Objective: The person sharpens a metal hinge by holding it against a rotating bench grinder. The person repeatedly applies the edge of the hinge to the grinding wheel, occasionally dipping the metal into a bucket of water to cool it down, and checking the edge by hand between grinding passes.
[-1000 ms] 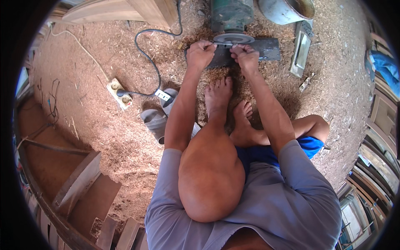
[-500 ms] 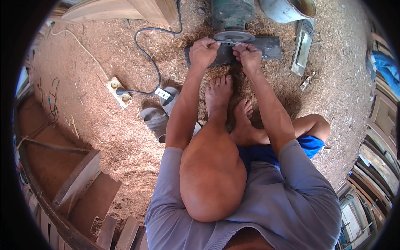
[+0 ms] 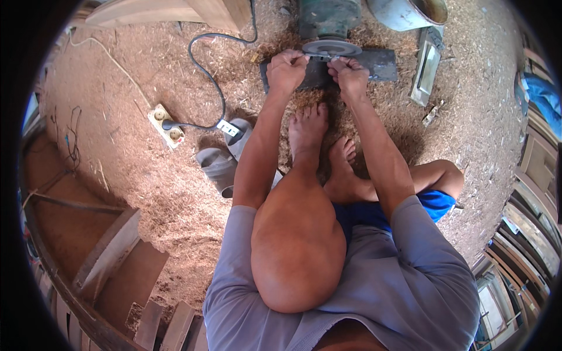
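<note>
At the top centre a green bench grinder [image 3: 331, 19] stands on the ground with its round grinding wheel [image 3: 333, 47] facing me. Between my hands a small thin metal piece [image 3: 320, 58] lies crosswise at the wheel's near edge; its exact kind is too small to make out. My left hand [image 3: 286, 71] pinches its left end with closed fingers. Its right end is pinched by my right hand [image 3: 350, 76]. Whether the piece touches the wheel I cannot tell. Below the wheel and hands is a dark flat board [image 3: 379, 65].
A black cable [image 3: 206, 71] runs to a power strip [image 3: 165, 126] on the left. Grey sandals [image 3: 216, 167] lie beside my left forearm. Right of the grinder are a whitish bucket [image 3: 404, 14] and a hand plane [image 3: 426, 70]. Wood shavings cover the ground.
Both hands stay at the wheel with the metal piece, shifting only very slightly. The whole view has moved a little.
</note>
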The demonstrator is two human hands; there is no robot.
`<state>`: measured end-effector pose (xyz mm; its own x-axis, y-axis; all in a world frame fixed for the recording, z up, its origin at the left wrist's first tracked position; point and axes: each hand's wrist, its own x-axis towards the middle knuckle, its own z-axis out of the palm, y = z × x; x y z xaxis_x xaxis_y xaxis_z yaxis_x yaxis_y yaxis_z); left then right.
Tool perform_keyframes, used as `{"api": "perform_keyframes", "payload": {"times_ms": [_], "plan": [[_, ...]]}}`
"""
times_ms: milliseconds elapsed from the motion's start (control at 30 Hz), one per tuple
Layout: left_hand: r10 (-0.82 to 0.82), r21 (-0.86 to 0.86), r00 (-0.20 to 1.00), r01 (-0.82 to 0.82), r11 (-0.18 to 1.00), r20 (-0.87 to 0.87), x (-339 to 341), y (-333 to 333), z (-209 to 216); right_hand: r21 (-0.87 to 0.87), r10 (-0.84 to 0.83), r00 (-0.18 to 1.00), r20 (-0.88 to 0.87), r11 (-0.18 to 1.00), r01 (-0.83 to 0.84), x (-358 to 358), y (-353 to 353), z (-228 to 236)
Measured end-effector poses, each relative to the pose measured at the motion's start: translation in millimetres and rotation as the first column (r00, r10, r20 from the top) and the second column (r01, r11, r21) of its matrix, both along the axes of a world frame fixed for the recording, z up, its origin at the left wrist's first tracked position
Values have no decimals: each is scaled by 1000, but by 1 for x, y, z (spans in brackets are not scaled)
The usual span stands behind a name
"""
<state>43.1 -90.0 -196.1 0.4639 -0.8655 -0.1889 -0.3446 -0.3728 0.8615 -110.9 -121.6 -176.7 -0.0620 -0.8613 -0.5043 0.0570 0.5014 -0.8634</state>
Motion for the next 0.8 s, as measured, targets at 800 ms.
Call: {"api": "perform_keyframes", "payload": {"times_ms": [800], "plan": [[-7, -25, 968, 1, 1000, -252, 5, 0, -11, -108, -11, 1000, 0, 994, 11, 7, 2, -9]]}}
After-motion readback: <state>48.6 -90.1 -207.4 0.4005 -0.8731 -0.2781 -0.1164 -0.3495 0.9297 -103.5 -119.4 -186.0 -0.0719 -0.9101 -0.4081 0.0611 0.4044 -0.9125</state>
